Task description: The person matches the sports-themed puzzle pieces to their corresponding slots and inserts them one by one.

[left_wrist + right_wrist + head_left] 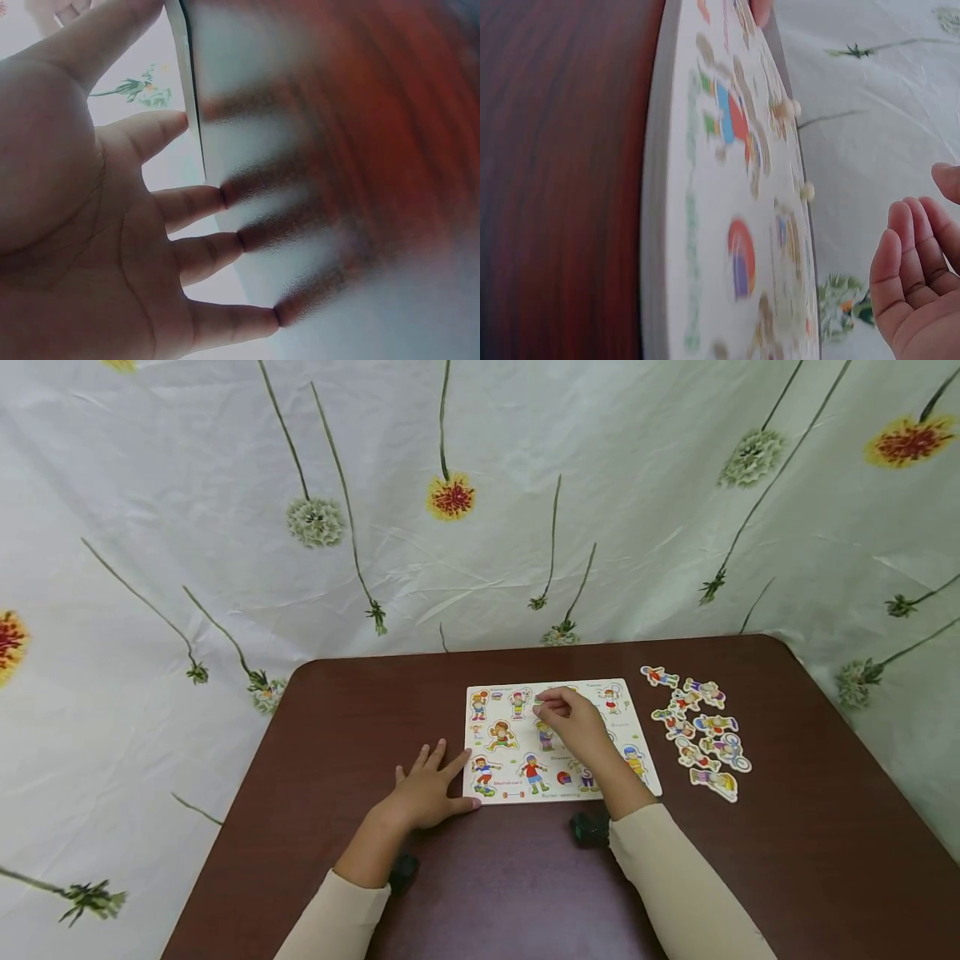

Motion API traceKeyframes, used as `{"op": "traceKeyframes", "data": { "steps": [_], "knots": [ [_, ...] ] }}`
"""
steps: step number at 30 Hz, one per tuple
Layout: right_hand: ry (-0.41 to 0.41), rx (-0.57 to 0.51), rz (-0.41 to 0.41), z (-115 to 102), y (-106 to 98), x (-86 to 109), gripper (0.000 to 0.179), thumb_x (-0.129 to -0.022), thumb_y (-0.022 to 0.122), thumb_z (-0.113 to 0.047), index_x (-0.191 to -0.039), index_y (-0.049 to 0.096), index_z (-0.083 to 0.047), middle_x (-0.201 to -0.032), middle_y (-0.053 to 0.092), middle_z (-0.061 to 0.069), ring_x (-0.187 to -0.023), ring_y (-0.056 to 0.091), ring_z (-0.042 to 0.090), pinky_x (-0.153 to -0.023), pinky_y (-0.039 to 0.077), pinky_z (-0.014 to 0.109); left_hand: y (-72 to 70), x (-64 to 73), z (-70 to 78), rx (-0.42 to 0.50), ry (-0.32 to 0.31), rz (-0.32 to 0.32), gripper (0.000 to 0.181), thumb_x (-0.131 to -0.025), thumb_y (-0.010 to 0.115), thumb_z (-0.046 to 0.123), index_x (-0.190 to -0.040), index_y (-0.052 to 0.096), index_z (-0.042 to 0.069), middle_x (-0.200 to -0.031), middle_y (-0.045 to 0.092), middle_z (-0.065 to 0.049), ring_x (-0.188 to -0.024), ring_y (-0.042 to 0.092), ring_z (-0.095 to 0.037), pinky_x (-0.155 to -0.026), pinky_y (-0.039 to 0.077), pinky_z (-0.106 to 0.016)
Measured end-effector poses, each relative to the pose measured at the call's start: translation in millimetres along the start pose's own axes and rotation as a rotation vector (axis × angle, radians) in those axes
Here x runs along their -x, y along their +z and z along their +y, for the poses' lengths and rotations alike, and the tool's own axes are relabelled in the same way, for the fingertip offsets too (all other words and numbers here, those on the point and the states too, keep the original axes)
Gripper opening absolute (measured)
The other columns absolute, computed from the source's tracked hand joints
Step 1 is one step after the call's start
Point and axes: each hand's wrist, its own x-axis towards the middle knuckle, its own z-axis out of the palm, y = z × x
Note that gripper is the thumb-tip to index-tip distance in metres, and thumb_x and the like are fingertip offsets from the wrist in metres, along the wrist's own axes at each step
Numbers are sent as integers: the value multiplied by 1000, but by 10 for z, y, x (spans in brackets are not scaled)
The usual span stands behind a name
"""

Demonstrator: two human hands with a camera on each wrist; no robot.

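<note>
A white wooden peg puzzle board [648, 788], printed with children doing sports, lies on the table. My left hand [423, 796] spreads its fingers on the table at the board's left edge; thumb and index fingertip reach that edge. In the left wrist view the fingertips [259, 321] meet the glossy tabletop. Over the upper middle of the board hovers my right hand [576, 727], fingers loosely bent. The right wrist view shows this hand [922, 277] with a gap between thumb and fingers and nothing visible in it. Small wooden knobs [784, 110] stand up from the board.
To the board's right lies a loose group of several cut-out figure pieces [715, 783]. The dark brown table [360, 718] ends at a white floral cloth [495, 585] hanging behind it. Dark devices [589, 829] sit under both wrists.
</note>
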Motion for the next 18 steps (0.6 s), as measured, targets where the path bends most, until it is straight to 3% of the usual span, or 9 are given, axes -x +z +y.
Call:
{"op": "traceKeyframes", "data": {
  "steps": [18],
  "knots": [
    [83, 39, 152, 258, -589, 117, 35, -101, 64, -31, -127, 65, -8, -115, 65, 11, -96, 60, 17, -81, 49, 23, -4, 1, -8, -2, 6, 2, 83, -91, 67, 58, -160, 30, 31, -170, 11, -18, -157, 7, -44, -114, 11, -79]
  ]
}}
